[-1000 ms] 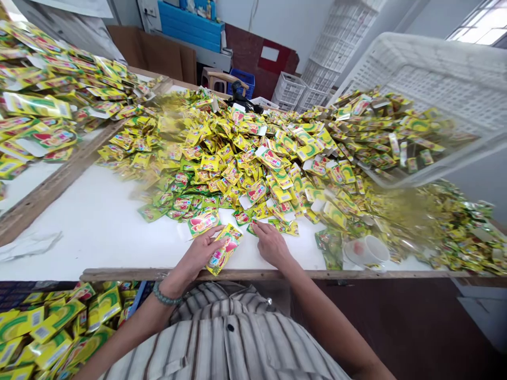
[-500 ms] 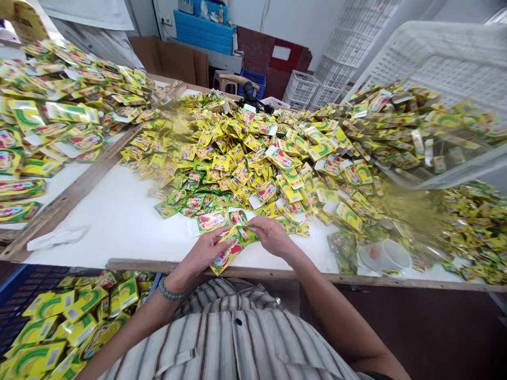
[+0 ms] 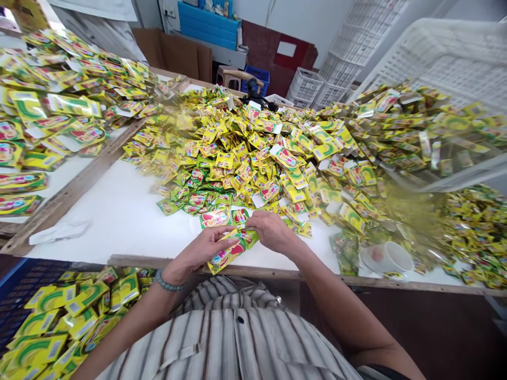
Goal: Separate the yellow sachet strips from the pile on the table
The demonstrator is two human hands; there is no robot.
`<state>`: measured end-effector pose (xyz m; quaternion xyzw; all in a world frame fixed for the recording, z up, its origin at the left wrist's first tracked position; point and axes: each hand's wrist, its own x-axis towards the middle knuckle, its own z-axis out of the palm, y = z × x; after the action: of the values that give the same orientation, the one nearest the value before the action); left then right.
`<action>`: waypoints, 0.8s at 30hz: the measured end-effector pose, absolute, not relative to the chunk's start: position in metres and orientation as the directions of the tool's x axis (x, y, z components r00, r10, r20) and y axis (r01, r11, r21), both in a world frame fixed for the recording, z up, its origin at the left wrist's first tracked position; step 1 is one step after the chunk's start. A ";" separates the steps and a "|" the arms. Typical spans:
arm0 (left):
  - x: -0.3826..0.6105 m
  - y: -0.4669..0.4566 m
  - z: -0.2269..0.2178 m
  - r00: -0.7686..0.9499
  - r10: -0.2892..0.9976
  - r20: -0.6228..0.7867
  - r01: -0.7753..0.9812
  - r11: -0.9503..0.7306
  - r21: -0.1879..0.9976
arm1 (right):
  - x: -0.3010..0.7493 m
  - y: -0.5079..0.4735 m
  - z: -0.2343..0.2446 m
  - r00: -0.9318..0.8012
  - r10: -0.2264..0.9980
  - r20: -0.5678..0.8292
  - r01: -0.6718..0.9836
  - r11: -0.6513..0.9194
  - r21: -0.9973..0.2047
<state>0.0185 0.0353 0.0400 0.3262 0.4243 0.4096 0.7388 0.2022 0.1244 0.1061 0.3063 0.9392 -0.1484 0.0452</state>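
My left hand (image 3: 198, 252) holds a small stack of yellow-green sachets (image 3: 229, 251) just above the near edge of the white table (image 3: 119, 216). My right hand (image 3: 273, 231) pinches the top end of the same stack from the right. A large heap of loose yellow sachets (image 3: 257, 153) covers the table right behind both hands. A beaded bracelet (image 3: 168, 284) sits on my left wrist.
A white plastic crate (image 3: 447, 68) holding more sachets tilts over the table at the right. A white cup (image 3: 390, 258) lies near the right front edge. A blue crate (image 3: 24, 274) with sachets stands at my lower left. More sachets cover a second table (image 3: 59, 174) on the left.
My right hand left the table, picked up a sachet and brought it onto the stack in my left hand. Both hands now meet on the stack.
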 end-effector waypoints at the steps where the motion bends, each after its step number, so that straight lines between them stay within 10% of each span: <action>1: 0.018 0.035 0.040 0.306 0.887 -0.347 -0.319 0.439 0.840 | 0.201 0.124 0.104 -0.810 0.562 -0.166 0.586 0.769 -0.256; 8: 0.018 0.036 0.040 0.371 0.856 -0.361 -0.414 0.500 0.761 | 0.198 0.112 0.086 -0.765 0.643 -0.034 0.578 0.661 -0.479; 13: 0.022 0.035 0.038 0.295 0.884 -0.363 -0.401 0.460 0.792 | 0.200 0.099 0.083 -0.546 0.836 -0.054 0.523 0.289 -0.802; 24: 0.031 0.030 0.036 0.137 0.942 -0.307 -0.336 0.336 0.880 | 0.193 0.078 0.099 -0.543 0.834 -0.100 0.540 0.256 -0.802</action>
<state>0.0310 0.0304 0.0360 0.3314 0.4571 0.4716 0.6773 0.1927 0.0785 0.0988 0.4445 0.7726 -0.4178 -0.1758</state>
